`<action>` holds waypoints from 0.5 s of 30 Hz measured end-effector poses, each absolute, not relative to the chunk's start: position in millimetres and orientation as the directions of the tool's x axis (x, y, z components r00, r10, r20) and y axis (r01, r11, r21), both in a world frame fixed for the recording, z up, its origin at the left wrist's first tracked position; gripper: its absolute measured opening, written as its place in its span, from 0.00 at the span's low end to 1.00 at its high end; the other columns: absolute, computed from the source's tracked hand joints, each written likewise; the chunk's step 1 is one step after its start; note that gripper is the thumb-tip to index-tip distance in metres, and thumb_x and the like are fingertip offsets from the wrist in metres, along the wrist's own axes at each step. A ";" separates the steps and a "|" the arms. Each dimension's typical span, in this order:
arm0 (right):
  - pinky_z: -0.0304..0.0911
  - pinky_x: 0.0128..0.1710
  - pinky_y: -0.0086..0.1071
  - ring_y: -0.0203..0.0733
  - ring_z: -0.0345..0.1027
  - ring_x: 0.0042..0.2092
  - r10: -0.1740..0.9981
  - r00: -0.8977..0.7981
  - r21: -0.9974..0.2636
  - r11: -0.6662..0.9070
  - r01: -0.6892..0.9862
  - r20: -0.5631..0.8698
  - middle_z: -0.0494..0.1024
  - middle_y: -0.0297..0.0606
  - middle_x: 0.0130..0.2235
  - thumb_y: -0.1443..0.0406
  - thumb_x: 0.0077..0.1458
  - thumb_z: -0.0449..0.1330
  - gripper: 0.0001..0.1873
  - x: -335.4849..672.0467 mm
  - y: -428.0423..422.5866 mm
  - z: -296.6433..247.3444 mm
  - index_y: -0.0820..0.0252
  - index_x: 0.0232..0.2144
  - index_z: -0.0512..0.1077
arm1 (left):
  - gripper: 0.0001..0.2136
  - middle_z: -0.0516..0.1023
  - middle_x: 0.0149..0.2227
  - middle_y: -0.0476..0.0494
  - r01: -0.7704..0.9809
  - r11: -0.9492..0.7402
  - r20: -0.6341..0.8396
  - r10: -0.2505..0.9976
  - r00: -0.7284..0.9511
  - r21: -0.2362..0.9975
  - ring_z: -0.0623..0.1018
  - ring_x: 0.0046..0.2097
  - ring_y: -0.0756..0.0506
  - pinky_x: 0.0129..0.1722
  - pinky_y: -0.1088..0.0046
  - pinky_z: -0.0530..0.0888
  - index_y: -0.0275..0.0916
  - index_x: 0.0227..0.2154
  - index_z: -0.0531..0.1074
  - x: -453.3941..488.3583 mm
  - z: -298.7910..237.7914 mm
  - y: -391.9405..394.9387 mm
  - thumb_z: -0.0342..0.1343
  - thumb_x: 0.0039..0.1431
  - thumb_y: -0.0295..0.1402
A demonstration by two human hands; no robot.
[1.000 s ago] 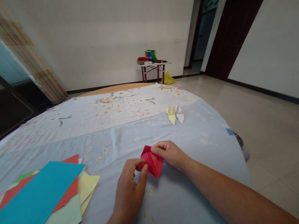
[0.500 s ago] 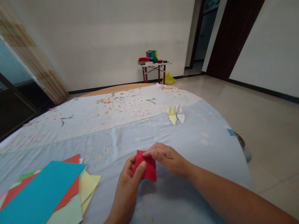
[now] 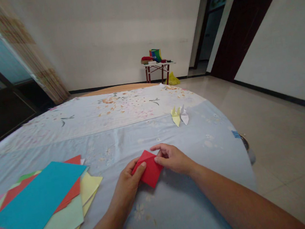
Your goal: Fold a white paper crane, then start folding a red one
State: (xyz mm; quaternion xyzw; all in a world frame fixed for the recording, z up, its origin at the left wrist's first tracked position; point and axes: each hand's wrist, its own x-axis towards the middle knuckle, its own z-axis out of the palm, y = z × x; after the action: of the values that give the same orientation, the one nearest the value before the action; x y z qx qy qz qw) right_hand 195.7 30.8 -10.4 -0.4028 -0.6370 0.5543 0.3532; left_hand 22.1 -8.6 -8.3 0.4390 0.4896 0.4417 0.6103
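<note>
A small folded sheet of red paper (image 3: 151, 173) is held between my two hands above the table, turned like a diamond with one corner towards me. My left hand (image 3: 132, 177) pinches its left corner, thumb on top and fingers beneath. At the right corner, my right hand (image 3: 172, 158) grips the paper between thumb and bent fingers, its index finger stretched out over the far side. A crease or fold edge runs across the upper part of the paper. Farther off stand a yellow folded paper figure (image 3: 176, 117) and a white folded paper figure (image 3: 184, 115), side by side.
A loose stack of coloured paper, topped by a blue sheet (image 3: 42, 197), lies at my left. The round table wears a floral tablecloth (image 3: 111, 137). Against the far wall stands a small side table (image 3: 159, 64) with a yellow bag (image 3: 173, 79) beside it.
The red paper has turned from nearly upright to a diamond and shows more of its face. My right hand's thumb and fingers have moved onto its right corner.
</note>
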 end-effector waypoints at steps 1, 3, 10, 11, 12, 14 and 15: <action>0.53 0.24 0.23 0.27 0.55 0.22 0.901 -0.434 -0.990 0.058 0.127 -0.003 0.63 0.26 0.23 0.67 0.48 0.57 0.20 196.3 30.5 -9.1 0.63 0.45 0.65 | 0.21 0.79 0.37 0.43 -0.075 0.213 -0.203 0.971 0.127 0.974 0.77 0.36 0.45 0.37 0.70 0.72 0.36 0.46 0.68 21.8 -7.6 -8.5 0.55 0.51 0.41; 0.52 0.23 0.22 0.27 0.55 0.22 0.888 -0.460 -0.988 0.057 0.141 -0.015 0.63 0.26 0.22 0.68 0.47 0.56 0.20 198.0 30.5 -8.1 0.62 0.45 0.65 | 0.21 0.79 0.37 0.43 -0.024 0.197 -0.193 0.974 0.122 0.980 0.77 0.35 0.45 0.36 0.71 0.72 0.36 0.46 0.68 22.0 -6.5 -8.5 0.56 0.50 0.41; 0.51 0.23 0.22 0.30 0.58 0.23 0.891 -0.454 -0.914 0.160 0.373 -0.029 0.66 0.27 0.22 0.70 0.45 0.54 0.17 201.1 32.4 -20.2 0.59 0.41 0.68 | 0.20 0.77 0.38 0.43 0.299 0.022 -0.069 0.987 0.148 0.954 0.77 0.37 0.44 0.38 0.66 0.72 0.38 0.48 0.65 22.3 -14.8 -7.7 0.53 0.51 0.37; 0.51 0.23 0.23 0.30 0.59 0.24 0.896 -0.443 -0.885 0.192 0.425 -0.018 0.67 0.28 0.23 0.70 0.45 0.54 0.17 200.8 31.9 -21.6 0.58 0.41 0.68 | 0.20 0.77 0.39 0.44 0.414 -0.052 -0.004 0.991 0.134 0.909 0.76 0.38 0.44 0.39 0.66 0.72 0.39 0.48 0.65 21.1 -17.4 -7.2 0.52 0.52 0.36; 0.51 0.23 0.23 0.31 0.60 0.24 0.901 -0.434 -0.851 0.225 0.474 -0.003 0.68 0.28 0.23 0.70 0.46 0.54 0.17 200.4 31.1 -22.2 0.57 0.42 0.68 | 0.19 0.76 0.40 0.43 0.518 -0.129 0.073 0.989 0.127 0.846 0.75 0.40 0.43 0.41 0.64 0.71 0.40 0.49 0.65 19.6 -19.8 -6.5 0.52 0.52 0.36; 0.51 0.25 0.24 0.32 0.61 0.25 0.907 -0.421 -0.776 0.283 0.564 0.026 0.70 0.29 0.24 0.68 0.47 0.54 0.18 199.8 29.0 -21.5 0.56 0.43 0.67 | 0.18 0.73 0.44 0.42 0.660 -0.273 0.229 0.961 0.155 0.700 0.72 0.45 0.42 0.46 0.62 0.68 0.41 0.48 0.66 16.6 -23.1 -5.4 0.52 0.52 0.35; 0.51 0.25 0.24 0.33 0.62 0.26 0.908 -0.417 -0.734 0.309 0.604 0.039 0.71 0.30 0.25 0.68 0.47 0.54 0.18 199.5 28.0 -20.2 0.55 0.44 0.67 | 0.17 0.72 0.45 0.41 0.700 -0.334 0.287 0.939 0.189 0.631 0.71 0.47 0.42 0.47 0.61 0.67 0.42 0.47 0.68 15.4 -23.6 -5.2 0.52 0.52 0.34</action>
State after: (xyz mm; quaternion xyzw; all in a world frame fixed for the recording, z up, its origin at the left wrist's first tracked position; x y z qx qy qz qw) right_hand 199.5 28.0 -20.2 -0.4878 -0.7752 0.3281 0.2315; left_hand 15.4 -5.2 -23.6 0.7490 0.5472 0.3254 0.1836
